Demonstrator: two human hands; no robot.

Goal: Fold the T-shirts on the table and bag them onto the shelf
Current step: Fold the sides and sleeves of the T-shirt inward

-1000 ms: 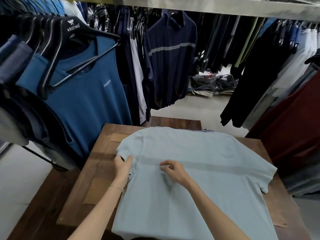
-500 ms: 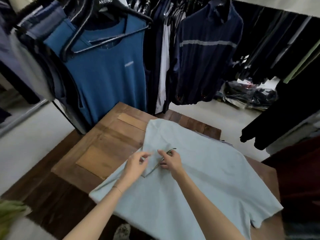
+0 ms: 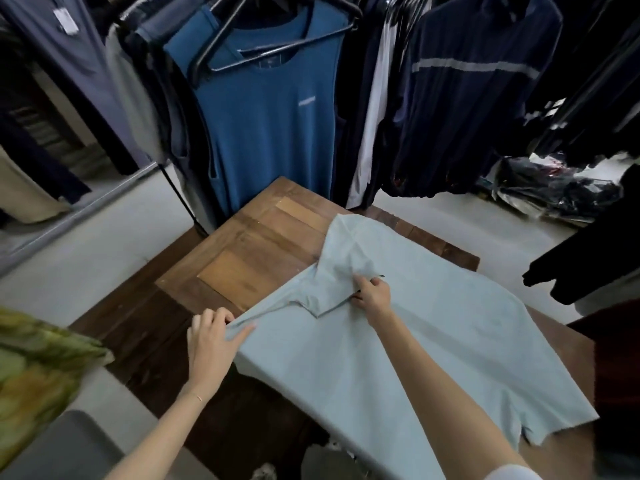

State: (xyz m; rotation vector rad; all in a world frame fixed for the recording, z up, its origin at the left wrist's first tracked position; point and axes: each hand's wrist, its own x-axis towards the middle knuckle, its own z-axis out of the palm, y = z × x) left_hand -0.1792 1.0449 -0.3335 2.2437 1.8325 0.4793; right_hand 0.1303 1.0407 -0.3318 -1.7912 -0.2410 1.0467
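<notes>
- T-shirt (image 3: 398,341), pale blue, lies spread on the wooden table (image 3: 249,258), filling its 3-to-6 o'clock half; the hem side hangs off the near edge toward me.
- Head view, what changed: half a second ago both my hands met at the shirt's 9 o'clock side, pinching the same patch of cloth. Now they have parted, and the sleeve (image 3: 332,296) lies turned in over the body as a flap.
- My right hand (image 3: 372,296) sits at the middle of the view, fingers curled round the bunched edge of that folded sleeve, pinning it in place.
- My left hand (image 3: 211,341) has slid down to about 8 o'clock. Its thumb lies on top of the side edge and the fingers are tucked behind it, so it pinches the cloth where it leaves the table.
- My head has also swung left: the hanging blue vest (image 3: 270,109) now sits at 12 o'clock and more bare wood shows at 10 o'clock.
- What it means, as I judge it: the first side fold has begun, with the sleeve in and the long side edge next to be carried across.
- The opposite sleeve (image 3: 540,427) at 4 o'clock lies flat, unfolded, so most of the folding remains; bagging and shelving are not yet started. I see no bag on the table.
- A patterned green cloth (image 3: 34,375) blurs the 8 o'clock corner.
</notes>
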